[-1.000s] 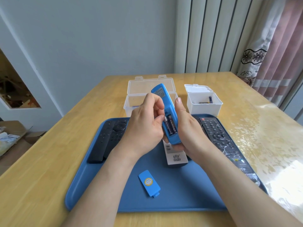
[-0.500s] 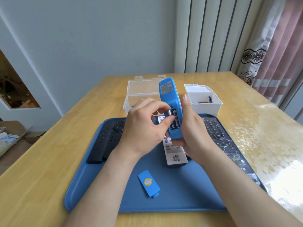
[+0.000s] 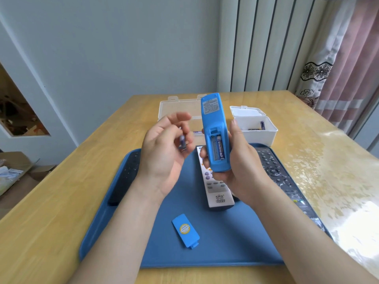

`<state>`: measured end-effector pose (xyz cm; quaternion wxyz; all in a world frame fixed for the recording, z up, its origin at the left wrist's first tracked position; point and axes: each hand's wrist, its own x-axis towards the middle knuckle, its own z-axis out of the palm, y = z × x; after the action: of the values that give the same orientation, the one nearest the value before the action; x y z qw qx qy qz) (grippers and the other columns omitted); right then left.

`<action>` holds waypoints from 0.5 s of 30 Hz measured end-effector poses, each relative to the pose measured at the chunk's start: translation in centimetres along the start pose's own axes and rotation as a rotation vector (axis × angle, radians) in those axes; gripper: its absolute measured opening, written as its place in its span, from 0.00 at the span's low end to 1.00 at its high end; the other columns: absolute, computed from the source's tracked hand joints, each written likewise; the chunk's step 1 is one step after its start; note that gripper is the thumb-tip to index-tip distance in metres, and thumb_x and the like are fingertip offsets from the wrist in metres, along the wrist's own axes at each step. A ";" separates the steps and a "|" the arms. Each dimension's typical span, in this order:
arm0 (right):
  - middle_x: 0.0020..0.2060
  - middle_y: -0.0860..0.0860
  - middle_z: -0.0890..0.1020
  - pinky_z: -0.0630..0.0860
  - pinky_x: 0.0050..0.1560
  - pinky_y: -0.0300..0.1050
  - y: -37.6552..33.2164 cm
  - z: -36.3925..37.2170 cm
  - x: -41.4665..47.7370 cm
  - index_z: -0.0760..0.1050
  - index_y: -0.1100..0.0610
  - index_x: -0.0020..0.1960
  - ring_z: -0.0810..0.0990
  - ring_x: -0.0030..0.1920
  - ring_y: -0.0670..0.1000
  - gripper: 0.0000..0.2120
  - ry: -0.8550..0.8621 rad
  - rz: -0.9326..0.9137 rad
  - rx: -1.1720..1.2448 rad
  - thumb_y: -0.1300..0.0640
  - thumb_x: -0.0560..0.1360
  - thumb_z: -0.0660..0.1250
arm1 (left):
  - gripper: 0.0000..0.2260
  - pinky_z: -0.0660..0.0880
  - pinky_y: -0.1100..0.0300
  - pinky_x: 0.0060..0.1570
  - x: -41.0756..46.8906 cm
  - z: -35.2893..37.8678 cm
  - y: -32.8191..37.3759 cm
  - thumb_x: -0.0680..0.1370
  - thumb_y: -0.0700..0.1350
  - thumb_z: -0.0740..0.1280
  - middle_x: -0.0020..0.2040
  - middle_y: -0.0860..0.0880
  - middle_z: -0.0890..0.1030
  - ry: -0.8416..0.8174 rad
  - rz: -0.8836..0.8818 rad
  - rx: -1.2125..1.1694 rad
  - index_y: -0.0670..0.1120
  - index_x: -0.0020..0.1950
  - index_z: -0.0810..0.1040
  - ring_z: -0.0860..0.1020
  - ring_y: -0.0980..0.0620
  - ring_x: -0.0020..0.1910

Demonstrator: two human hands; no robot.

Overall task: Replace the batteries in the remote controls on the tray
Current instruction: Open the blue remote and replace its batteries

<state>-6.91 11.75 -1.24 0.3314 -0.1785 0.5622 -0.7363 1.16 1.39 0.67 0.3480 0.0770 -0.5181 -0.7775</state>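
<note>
Above the blue tray [image 3: 225, 249] on the worktop [image 3: 61, 222], the blue remote [image 3: 213, 119] is gripped upright in the right hand [image 3: 244, 167], open compartment facing the person. Just left of it, a loose battery [image 3: 182, 142] is pinched in the left hand [image 3: 162, 160], nearest the seated battery [image 3: 219, 147].

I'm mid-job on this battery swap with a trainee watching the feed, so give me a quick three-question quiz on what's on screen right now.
1. True or false: the battery cover is fitted on the blue remote.
2. What does the left-hand grip hold? A. the cover B. a small battery C. nothing
3. How many batteries show in the open compartment of the remote held by the right-hand grip?

Key:
1. False. It lies flat on the tray.
2. B, though it is blurred.
3. One, the seated battery; the slot beside it looks empty.
</note>
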 end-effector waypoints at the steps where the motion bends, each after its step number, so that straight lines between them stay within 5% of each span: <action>1: 0.33 0.55 0.80 0.62 0.26 0.39 0.0 0.0 0.0 0.78 0.56 0.58 0.74 0.29 0.51 0.30 -0.007 0.008 0.015 0.34 0.80 0.49 | 0.16 0.64 0.66 0.27 0.0 0.0 -0.1 0.73 0.29 0.53 0.34 0.49 0.72 0.000 0.036 0.136 0.44 0.42 0.77 0.67 0.54 0.30; 4: 0.31 0.54 0.80 0.63 0.26 0.39 0.1 0.0 0.0 0.79 0.55 0.52 0.74 0.29 0.52 0.27 0.009 0.009 0.022 0.36 0.81 0.49 | 0.11 0.67 0.67 0.28 -0.7 0.3 -0.7 0.71 0.33 0.61 0.32 0.57 0.74 -0.076 0.295 0.680 0.47 0.41 0.77 0.69 0.55 0.27; 7: 0.34 0.54 0.80 0.69 0.37 0.47 0.1 0.0 0.0 0.80 0.53 0.48 0.76 0.36 0.55 0.26 0.039 -0.007 0.018 0.36 0.80 0.52 | 0.06 0.65 0.66 0.31 -1.3 0.7 -1.4 0.70 0.38 0.68 0.30 0.61 0.71 -0.158 0.520 1.038 0.46 0.44 0.76 0.68 0.58 0.28; 10: 0.35 0.54 0.82 0.70 0.46 0.55 0.2 0.0 0.1 0.81 0.51 0.49 0.78 0.40 0.56 0.25 0.044 -0.024 -0.007 0.36 0.80 0.51 | 0.08 0.65 0.67 0.35 -1.3 0.6 -1.8 0.69 0.40 0.71 0.39 0.58 0.77 -0.177 0.594 1.156 0.46 0.46 0.74 0.69 0.62 0.31; 15: 0.35 0.52 0.83 0.72 0.45 0.54 0.3 0.0 0.0 0.82 0.47 0.44 0.79 0.40 0.54 0.26 0.044 -0.066 -0.061 0.34 0.79 0.51 | 0.12 0.68 0.67 0.36 -1.2 0.5 -1.8 0.69 0.41 0.74 0.46 0.55 0.81 -0.193 0.578 1.165 0.47 0.46 0.73 0.69 0.62 0.33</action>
<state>-6.86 11.73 -1.51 0.2889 -0.1905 0.5854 -0.7332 1.00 2.94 -0.95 0.3962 0.0404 -0.8830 -0.2486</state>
